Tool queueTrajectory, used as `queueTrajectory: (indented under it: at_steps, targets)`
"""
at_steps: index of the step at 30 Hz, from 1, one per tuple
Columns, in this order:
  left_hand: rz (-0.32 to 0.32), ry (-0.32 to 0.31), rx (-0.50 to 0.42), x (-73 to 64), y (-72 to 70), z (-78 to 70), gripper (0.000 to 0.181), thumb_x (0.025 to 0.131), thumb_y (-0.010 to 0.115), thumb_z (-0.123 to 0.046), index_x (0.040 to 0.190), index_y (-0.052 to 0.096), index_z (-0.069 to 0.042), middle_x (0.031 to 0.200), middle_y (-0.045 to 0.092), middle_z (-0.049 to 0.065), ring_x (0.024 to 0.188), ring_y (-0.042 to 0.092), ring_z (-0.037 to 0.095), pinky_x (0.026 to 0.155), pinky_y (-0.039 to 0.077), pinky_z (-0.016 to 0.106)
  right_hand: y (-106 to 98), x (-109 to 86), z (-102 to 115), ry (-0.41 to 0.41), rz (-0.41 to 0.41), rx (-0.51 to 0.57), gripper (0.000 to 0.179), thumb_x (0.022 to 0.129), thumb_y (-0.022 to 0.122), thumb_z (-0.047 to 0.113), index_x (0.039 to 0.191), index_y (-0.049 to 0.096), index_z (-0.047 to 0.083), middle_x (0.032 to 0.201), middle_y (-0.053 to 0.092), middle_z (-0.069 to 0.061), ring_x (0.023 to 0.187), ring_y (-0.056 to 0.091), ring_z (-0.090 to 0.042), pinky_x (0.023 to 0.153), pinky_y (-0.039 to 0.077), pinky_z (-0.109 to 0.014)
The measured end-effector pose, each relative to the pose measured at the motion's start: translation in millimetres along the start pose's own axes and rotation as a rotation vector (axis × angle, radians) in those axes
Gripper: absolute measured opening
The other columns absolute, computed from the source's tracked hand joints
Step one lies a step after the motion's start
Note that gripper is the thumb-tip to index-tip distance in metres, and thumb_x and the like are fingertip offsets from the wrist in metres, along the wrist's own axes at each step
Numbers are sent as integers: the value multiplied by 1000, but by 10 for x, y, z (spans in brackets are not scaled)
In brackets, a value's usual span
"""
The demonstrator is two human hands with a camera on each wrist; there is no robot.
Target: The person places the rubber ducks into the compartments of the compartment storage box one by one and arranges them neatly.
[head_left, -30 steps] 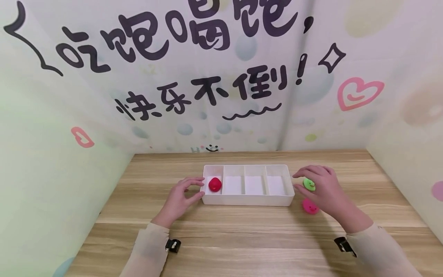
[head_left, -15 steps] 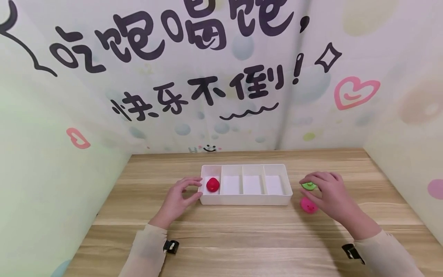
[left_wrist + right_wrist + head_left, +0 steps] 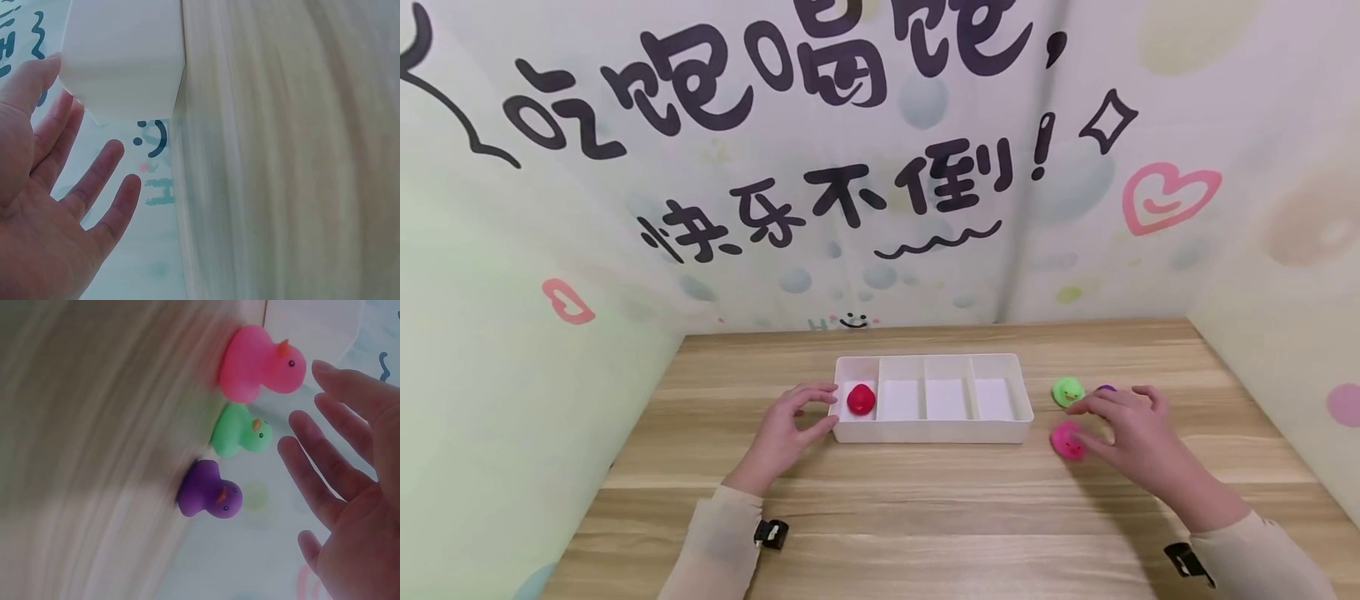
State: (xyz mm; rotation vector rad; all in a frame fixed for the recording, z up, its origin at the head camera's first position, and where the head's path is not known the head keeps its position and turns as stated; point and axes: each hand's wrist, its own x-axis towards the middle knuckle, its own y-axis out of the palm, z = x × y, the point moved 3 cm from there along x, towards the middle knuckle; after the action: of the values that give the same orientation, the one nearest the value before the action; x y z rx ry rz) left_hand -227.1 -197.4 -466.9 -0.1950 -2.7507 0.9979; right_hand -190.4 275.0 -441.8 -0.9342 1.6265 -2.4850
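A white four-section tray (image 3: 928, 432) lies on the table, a red toy (image 3: 861, 400) in its leftmost compartment. My left hand (image 3: 784, 433) rests its thumb and fingertips on the tray's left end; the left wrist view shows those fingers spread along the tray wall (image 3: 125, 56). Right of the tray, my right hand (image 3: 1138, 437) hovers above the rubber ducks with loosely bent fingers, holding nothing. Nearest its thumb is the pink duck (image 3: 256, 365). The green duck (image 3: 237, 431) stands behind it, and the purple duck (image 3: 206, 490) is mostly hidden by my hand in the head view.
The wood-grain table (image 3: 895, 517) meets a printed white backdrop (image 3: 850, 275) at its rear edge. Pale side walls rise at left and right. Each wrist carries a black strap clip (image 3: 771, 534).
My right hand has moved right, away from the tray's end, and now sits over the pink duck. The green duck is uncovered and part of the purple one shows. The left hand keeps its place.
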Motion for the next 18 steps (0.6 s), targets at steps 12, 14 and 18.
queueTrajectory:
  at_steps: [12,14,18]
  targets:
    - [-9,35,-22,-18,-19,-36,27,92,80,-18,117,72,-15,142,65,-2,137,55,27,103,51,55,52,-110,-37,14,13,7,41,65,97,22,99,76,21,93,75,-1,86,68,-25,97,26,-65]
    - [-9,33,-21,-20,-19,-38,27,92,80,-18,117,72,-14,142,65,-2,137,55,27,103,51,55,66,-116,-33,7,13,8,43,63,98,22,99,76,23,92,75,1,86,68,-23,96,27,-64]
    - [-7,22,-21,-22,-16,-40,28,91,80,-18,118,72,-14,142,64,-2,137,54,27,104,50,55,75,-129,-27,-8,11,16,46,59,100,19,98,76,24,92,75,3,85,68,-22,96,26,-63]
